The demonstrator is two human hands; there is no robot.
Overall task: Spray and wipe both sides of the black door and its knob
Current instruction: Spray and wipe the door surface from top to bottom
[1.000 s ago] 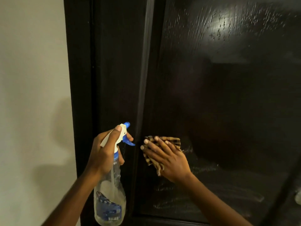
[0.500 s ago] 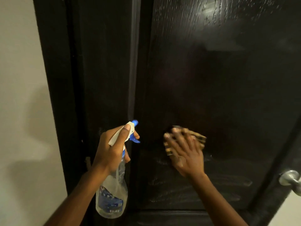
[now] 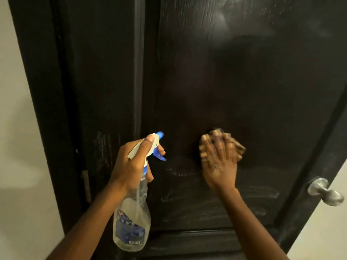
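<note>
The black door (image 3: 234,81) fills most of the view, its wood-grain panel streaked with pale wet smears low down and speckled with droplets near the top. The right hand (image 3: 218,162) lies flat on the panel, fingers straight and spread, pressing a brown checked cloth (image 3: 239,147) against the wood; the cloth shows around and between the fingertips. The left hand (image 3: 131,164) grips the neck of a clear spray bottle (image 3: 131,222), thumb laid along the white head, a finger on the blue trigger, nozzle facing the door just left of the panel. The bottle hangs upright, with a blue label. At the door's right edge sits a silver knob (image 3: 324,192), well apart from both hands. A pale wall (image 3: 18,147) stands left of the black frame (image 3: 41,91)
</note>
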